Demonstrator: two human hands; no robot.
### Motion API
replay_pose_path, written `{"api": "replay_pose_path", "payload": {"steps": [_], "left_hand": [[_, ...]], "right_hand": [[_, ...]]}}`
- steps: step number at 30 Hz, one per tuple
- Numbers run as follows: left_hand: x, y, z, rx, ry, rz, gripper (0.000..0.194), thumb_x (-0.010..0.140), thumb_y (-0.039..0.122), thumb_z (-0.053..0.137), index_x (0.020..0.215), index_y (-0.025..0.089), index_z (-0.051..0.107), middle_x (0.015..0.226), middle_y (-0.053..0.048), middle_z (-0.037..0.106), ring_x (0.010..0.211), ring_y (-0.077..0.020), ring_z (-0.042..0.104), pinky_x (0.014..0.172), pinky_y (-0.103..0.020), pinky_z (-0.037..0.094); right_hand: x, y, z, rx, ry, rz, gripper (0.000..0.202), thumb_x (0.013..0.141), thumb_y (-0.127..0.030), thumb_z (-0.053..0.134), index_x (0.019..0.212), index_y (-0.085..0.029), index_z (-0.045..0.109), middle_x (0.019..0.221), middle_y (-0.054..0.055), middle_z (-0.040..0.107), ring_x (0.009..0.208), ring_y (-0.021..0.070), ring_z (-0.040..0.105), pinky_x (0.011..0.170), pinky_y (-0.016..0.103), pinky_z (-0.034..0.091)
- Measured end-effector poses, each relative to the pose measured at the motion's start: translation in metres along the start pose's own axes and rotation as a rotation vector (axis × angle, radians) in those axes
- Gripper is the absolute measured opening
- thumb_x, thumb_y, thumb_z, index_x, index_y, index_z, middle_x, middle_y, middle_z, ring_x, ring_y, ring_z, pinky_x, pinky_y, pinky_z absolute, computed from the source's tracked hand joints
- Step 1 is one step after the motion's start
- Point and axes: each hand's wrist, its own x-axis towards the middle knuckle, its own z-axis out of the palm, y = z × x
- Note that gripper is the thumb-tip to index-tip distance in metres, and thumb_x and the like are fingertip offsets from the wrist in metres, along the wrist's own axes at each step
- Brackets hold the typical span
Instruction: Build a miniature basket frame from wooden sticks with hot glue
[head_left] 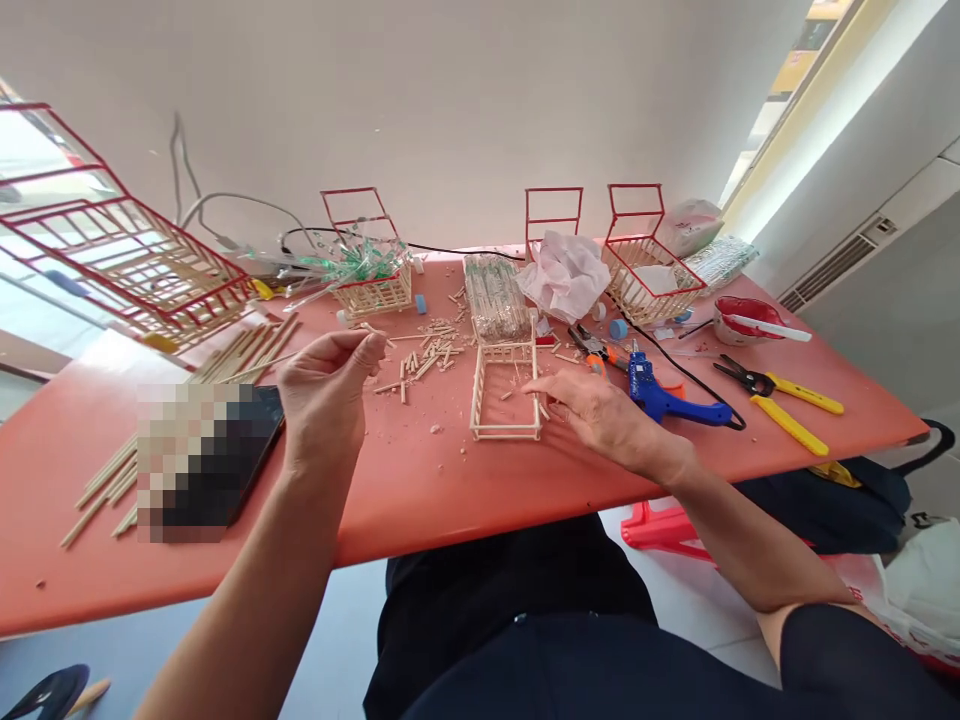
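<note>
In my left hand, raised over the table, a thin wooden stick is pinched between thumb and fingertips, its ends reaching out on both sides. My right hand is lower, fingers stretched out over the right side of a small stick-built basket frame. Whether those fingertips touch the frame is hard to tell. Rectangular and pale, the frame rests on the table below and between both hands. Short cut stick pieces lie scattered just behind my left hand.
A blue glue gun, pliers and yellow-handled cutters lie right on the red table. Finished baskets with red handles stand along the wall. Long sticks and a dark, partly blurred object lie left.
</note>
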Motion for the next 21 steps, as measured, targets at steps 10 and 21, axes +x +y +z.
{"api": "replay_pose_path", "payload": {"steps": [10, 21], "left_hand": [[0.007, -0.02, -0.003, 0.21, 0.079, -0.033, 0.031, 0.061, 0.041, 0.093, 0.076, 0.018, 0.078, 0.075, -0.001, 0.071, 0.07, -0.0125, 0.059, 0.07, -0.026, 0.048], [0.002, -0.011, 0.016, 0.192, -0.116, -0.105, 0.033, 0.061, 0.044, 0.095, 0.075, 0.018, 0.081, 0.072, -0.003, 0.072, 0.066, -0.0123, 0.055, 0.064, -0.026, 0.042]], "right_hand": [[-0.001, -0.004, 0.013, -0.17, -0.004, -0.023, 0.059, 0.096, 0.006, 0.04, 0.136, -0.025, 0.07, 0.116, 0.009, 0.08, 0.106, 0.0256, 0.075, 0.097, 0.042, 0.056], [0.009, 0.011, 0.019, -0.136, 0.084, -0.152, 0.032, 0.102, -0.006, 0.047, 0.119, -0.023, 0.069, 0.105, 0.008, 0.079, 0.102, 0.0252, 0.075, 0.092, 0.039, 0.054]]}}
